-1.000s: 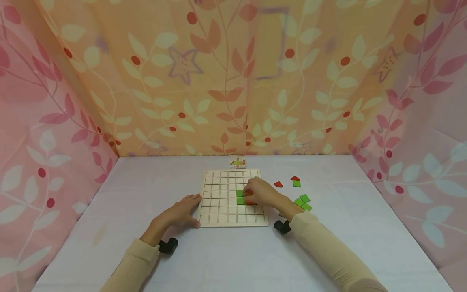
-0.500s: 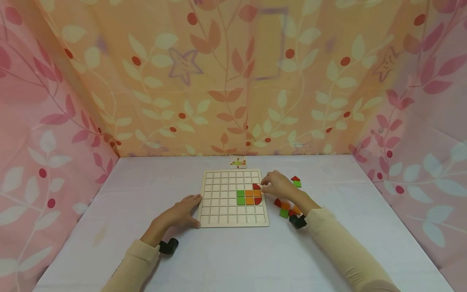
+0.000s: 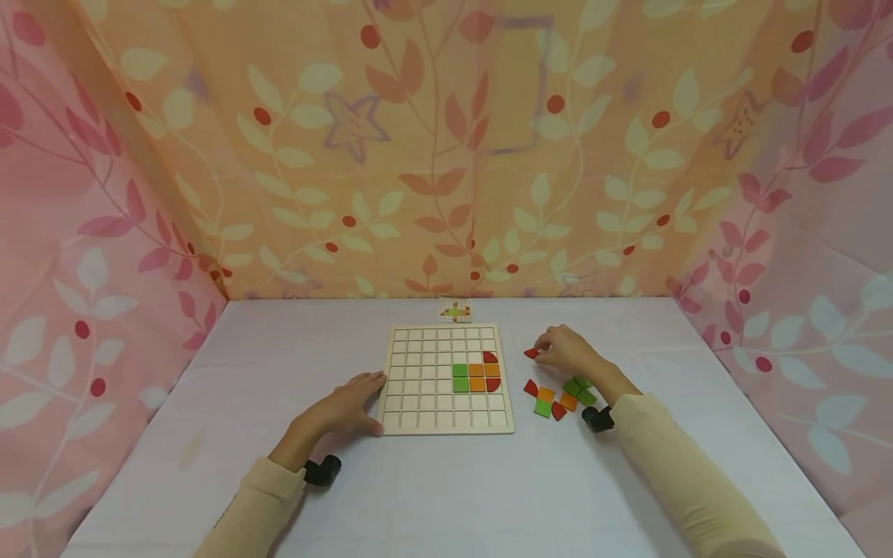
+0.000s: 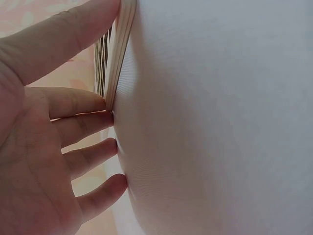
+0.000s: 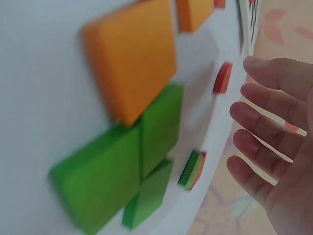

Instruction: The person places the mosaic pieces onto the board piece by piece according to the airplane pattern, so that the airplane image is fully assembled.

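A wooden grid board [image 3: 418,403] lies flat on the table. Green squares [image 3: 460,377], orange squares [image 3: 477,377] and two red quarter-round tiles [image 3: 493,384] fill cells on its right side. My left hand [image 3: 349,404] rests at the board's left edge, thumb near the front corner; in the left wrist view its fingers are spread, fingertips against edge and tabletop. My right hand [image 3: 568,350] is right of the board, fingertips close over a loose red tile [image 3: 531,353]. The right wrist view shows relaxed fingers [image 5: 264,110] with a gap to that red tile [image 5: 223,78].
Loose orange, red and green tiles [image 3: 545,395] lie right of the board, with more green ones [image 3: 584,396] beneath the right wrist. A small pattern card [image 3: 456,310] sits behind the board. Floral cloth [image 3: 432,155] walls the table's back and sides.
My right hand has left the board and moved right to the loose red tile, uncovering the orange and red tiles in the grid. My left hand has stayed put.
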Demonstrator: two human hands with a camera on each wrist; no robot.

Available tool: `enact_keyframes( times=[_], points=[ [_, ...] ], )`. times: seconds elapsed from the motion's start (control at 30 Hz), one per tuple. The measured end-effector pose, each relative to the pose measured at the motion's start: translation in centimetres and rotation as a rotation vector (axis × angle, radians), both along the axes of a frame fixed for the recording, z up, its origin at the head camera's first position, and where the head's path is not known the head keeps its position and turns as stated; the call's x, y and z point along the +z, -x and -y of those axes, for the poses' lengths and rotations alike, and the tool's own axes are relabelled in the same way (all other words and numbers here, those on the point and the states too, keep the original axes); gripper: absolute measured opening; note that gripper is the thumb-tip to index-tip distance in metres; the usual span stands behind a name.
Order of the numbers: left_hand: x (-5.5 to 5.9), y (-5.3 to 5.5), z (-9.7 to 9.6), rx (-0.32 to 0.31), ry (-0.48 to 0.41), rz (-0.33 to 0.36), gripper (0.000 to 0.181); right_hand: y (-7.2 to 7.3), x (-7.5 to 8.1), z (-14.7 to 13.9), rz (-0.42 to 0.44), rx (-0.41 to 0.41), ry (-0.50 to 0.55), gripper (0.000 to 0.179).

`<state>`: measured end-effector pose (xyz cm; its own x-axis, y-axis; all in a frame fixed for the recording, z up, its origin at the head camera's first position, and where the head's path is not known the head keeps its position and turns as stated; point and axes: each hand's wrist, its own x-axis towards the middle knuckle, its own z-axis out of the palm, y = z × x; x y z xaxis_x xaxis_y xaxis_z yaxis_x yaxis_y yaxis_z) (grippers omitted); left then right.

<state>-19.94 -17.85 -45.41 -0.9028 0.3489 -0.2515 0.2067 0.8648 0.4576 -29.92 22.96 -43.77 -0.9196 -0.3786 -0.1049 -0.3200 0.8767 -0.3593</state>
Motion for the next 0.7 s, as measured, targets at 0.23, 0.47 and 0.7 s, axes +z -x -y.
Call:
enact_keyframes(
  times=[0.23,0.47,0.7],
  points=[
    [-0.2,0.1,0.1,-0.003,0.003,0.001,0.094,0.4,-0.6,-1.8,0.007,-0.025,-0.013,0.025],
    [-0.2,0.1,0.1,0.001,-0.005,0.002,0.094,0.8,-0.9,-3.1,0.019,-0.056,-0.015,0.026],
    [-0.1,0.0,0.0,0.003,-0.003,0.002,0.093,0.9,-0.9,-4.0,0.040,-0.093,-0.008,0.031]
  ],
)
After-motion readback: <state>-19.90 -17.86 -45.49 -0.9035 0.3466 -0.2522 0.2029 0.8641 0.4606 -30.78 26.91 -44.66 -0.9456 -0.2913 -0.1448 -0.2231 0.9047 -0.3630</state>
